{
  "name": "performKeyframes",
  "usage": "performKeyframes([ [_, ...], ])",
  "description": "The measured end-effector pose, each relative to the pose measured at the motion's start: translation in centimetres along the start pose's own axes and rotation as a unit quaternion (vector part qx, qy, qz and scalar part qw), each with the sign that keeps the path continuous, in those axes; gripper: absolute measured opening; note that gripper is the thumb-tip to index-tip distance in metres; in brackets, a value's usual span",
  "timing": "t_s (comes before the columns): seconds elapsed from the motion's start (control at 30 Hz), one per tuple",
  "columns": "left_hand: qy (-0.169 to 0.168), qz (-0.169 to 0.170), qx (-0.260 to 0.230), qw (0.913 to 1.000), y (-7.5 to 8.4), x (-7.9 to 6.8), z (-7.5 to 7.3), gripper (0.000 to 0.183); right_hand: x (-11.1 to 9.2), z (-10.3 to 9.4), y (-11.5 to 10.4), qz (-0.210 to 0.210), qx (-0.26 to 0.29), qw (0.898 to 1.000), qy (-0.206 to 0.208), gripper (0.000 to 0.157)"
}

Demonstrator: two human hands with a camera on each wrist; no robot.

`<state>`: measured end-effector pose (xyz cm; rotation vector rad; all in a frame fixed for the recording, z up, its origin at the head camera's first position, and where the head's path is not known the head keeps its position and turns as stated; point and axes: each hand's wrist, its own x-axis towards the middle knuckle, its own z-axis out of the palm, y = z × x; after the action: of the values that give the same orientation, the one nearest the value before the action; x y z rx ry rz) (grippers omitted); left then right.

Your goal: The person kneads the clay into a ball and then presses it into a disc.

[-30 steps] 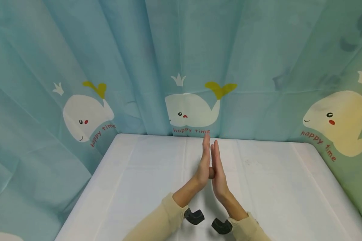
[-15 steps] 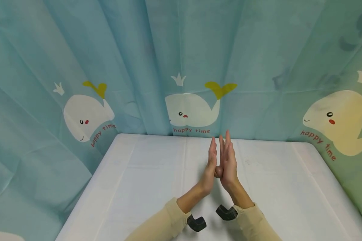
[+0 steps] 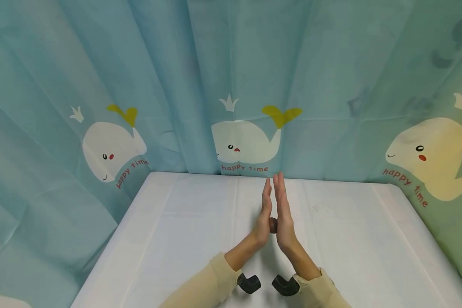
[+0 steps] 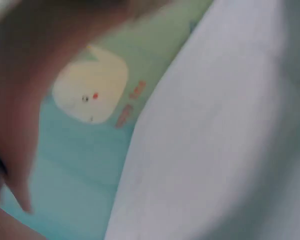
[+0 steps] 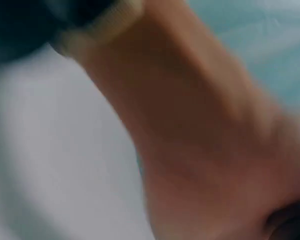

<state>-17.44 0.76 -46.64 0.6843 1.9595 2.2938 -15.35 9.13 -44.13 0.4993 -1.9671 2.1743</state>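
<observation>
In the head view a small brown ball (image 3: 273,225) sits between two flat palms, partly covered by them. My left hand (image 3: 262,224) presses it from the left, fingers straight and pointing away. On the other side my right hand (image 3: 285,224) is held the same way, its fingertips reaching slightly farther. Both hands are over the white table. The right wrist view shows the blurred heel of the right hand (image 5: 215,185) and a dark rounded piece of the ball (image 5: 292,222) at the corner. In the left wrist view the left hand (image 4: 15,110) is blurred along the left side.
A white-covered table (image 3: 185,231) lies under the hands. Behind it and along both sides hangs a blue-green curtain (image 3: 169,85) printed with whales. Black wrist devices (image 3: 286,285) stick out from the beige sleeves (image 3: 211,282).
The palms slide back and forth against each other with the ball between them. Since half a second ago they have shifted slightly left, closer to parallel, and the ball shows less.
</observation>
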Motion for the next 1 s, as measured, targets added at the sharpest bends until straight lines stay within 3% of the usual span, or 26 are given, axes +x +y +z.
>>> performKeyframes([
  [0.13,-0.02,0.009,-0.025,0.9995,1.1,-0.7,0.6,0.062,0.9,-1.2,1.3,0.041,0.02,0.998,0.034,0.055],
  [0.3,0.021,-0.003,-0.066,0.9976,2.4,0.2,0.1,0.063,-0.9,-0.2,2.7,0.048,-0.006,0.999,0.007,0.054],
  [0.43,0.049,-0.015,-0.045,0.9977,1.6,0.9,-0.3,0.06,-2.5,1.0,1.1,0.009,-0.023,1.0,-0.013,0.055],
  [0.6,0.012,-0.013,-0.016,0.9997,0.7,-0.2,0.8,0.061,-0.6,-0.2,-0.3,-0.032,-0.029,0.999,0.01,0.055],
  [0.77,-0.01,0.013,-0.029,0.9994,1.9,-0.7,1.3,0.063,1.2,-1.8,1.5,0.011,-0.011,0.999,0.029,0.053],
  [0.9,0.012,0.046,-0.018,0.9987,2.5,0.4,0.4,0.063,-0.6,-0.4,1.9,0.031,-0.025,0.999,0.002,0.053],
  [1.0,0.02,0.056,0.016,0.9981,1.9,1.1,-0.3,0.061,-1.4,0.7,0.5,0.001,-0.029,1.0,-0.007,0.055],
])
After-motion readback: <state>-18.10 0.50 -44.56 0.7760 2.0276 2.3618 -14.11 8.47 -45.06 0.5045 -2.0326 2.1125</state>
